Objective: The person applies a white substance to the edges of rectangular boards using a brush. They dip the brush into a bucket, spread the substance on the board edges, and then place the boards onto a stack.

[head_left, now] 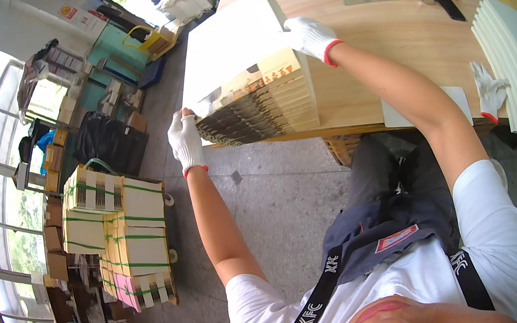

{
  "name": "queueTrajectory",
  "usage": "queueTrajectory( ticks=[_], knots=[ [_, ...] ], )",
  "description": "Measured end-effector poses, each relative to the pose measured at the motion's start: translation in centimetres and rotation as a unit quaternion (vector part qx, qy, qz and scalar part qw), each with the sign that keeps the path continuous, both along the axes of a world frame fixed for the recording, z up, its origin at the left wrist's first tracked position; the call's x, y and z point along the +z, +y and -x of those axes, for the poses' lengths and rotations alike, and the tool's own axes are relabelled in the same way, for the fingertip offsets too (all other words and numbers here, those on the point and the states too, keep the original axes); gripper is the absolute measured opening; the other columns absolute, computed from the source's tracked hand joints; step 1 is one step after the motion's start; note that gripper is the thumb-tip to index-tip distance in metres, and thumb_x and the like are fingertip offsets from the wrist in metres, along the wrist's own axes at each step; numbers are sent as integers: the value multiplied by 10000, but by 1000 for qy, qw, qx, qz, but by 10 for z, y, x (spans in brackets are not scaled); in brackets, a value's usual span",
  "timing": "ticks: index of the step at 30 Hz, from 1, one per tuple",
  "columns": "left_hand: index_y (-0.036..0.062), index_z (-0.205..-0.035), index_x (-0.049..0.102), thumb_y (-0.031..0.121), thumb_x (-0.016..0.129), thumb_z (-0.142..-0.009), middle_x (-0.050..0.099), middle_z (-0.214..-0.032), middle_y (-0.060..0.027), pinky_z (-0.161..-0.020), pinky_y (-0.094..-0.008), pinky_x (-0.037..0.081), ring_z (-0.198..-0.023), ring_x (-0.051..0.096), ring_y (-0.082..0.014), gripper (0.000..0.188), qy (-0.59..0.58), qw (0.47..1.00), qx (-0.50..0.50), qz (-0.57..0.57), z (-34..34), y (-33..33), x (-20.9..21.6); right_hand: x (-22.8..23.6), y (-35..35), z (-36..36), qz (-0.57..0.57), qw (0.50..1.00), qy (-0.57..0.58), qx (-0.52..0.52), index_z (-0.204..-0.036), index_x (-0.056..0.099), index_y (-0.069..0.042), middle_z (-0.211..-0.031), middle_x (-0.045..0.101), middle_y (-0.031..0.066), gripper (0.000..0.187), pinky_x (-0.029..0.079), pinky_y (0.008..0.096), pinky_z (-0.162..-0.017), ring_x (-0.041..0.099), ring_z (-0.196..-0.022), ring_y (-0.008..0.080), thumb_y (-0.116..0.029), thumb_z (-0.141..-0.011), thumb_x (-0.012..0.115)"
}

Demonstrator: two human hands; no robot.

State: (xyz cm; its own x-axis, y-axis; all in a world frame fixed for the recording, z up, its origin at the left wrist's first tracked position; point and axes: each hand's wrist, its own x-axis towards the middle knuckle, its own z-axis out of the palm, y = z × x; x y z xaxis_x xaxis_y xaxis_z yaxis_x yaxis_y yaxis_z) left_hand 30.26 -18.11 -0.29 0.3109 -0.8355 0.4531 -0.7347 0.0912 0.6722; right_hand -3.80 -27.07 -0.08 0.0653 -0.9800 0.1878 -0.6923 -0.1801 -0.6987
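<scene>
Item: stack of thin printed booklets (pixel 263 104) under a white cardboard sheet (pixel 225 49) at the wooden table (pixel 388 42) edge, left hand (pixel 185 140) gripping its near corner, right hand (pixel 310 37) pressed flat on top.

A stack of thin booklets (pixel 263 104) lies flat at the near left corner of the wooden tabletop (pixel 388 42), its fanned edges showing dark and tan printed covers. A large cream sheet (pixel 228 46) lies on top of the stack, covering most of it.
</scene>
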Motion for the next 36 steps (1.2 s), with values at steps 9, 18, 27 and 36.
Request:
queueTrajectory(
  ticks=[9, 18, 27, 36],
  knots=[
    [-45, -1271, 589, 261, 623, -967, 663, -1106, -121, -890, -337, 486, -1036, 604, -202, 433, 320, 942, -95, -18, -29, -31, -20, -2, 9, 10, 12, 990, -111, 89, -1026, 709, -54, -945, 722, 136, 343, 506, 387, -773, 667, -849, 229, -341, -841, 677],
    [-41, -1442, 427, 117, 612, -954, 520, -1402, -207, -976, -362, 473, -1204, 575, -272, 546, -35, 999, -31, -23, -29, -27, 12, -23, 69, 37, 90, 970, -224, -28, -1107, 589, -99, -1002, 681, 142, 434, 509, 420, -804, 658, -943, 327, -460, -879, 665],
    [-31, -1466, 373, 113, 569, -988, 421, -1480, -248, -1027, -449, 485, -1254, 544, -377, 536, -303, 849, -146, 408, 171, 42, 15, -165, 325, 215, 28, 962, -209, -174, -1078, 679, -236, -1058, 707, 41, 290, 521, 377, -801, 685, -967, 250, -472, -937, 586],
    [42, -1345, 495, -38, 672, -825, 499, -1437, -193, -1106, -584, 390, -1356, 435, -456, 555, -322, 775, -435, 327, 343, 68, -40, -407, 495, 411, -199, 687, 46, -697, -1269, 603, -117, -1112, 668, 213, 393, 512, 473, -873, 658, -1016, 376, -250, -908, 528]
  ],
)
